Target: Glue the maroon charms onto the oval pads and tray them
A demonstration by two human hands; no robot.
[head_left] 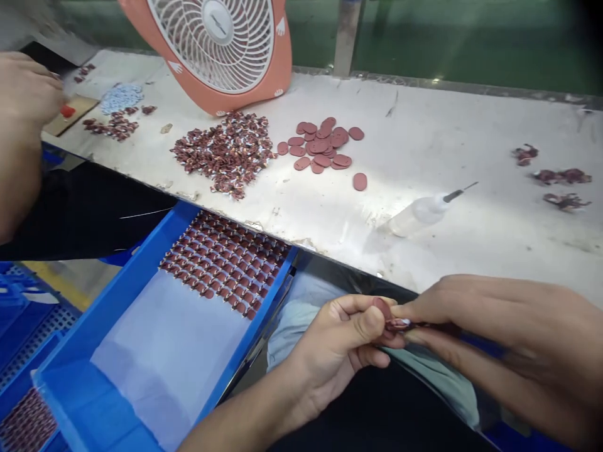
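Long pale surface (438,119) across the view, probably for keeping loose parts within reach. Below its near edge, blue tray (94,402), lined with pale sheet (160,358), likely for keeping pieces clean; maroon rows (226,260) at the far end, seemingly spaced against touching. Fan (226,50) leaning back on the surface, perhaps for cooling or drying. Right hand (471,314) in from the right, back turned up, blurred, fingers stretched leftward; grip narrow. Left hand (348,339) up from below, palm inward, thumb pressed toward index, other fingers curled; grip narrow too. Another person's hand (28,88) at far left, contents unclear. Heap (230,147) in front of fan, just beside loose ovals (325,144), probably for keeping the kinds apart. Needle-tipped bottle (417,213) on its side, near both hands, likely for quick pickup. Held oval (382,307) just off the surface edge, pinched in left grip, tilted, presumably for baring one side. Small figure (398,324) against it, apparently pinched by right fingertips; exact contact too blurred to tell.
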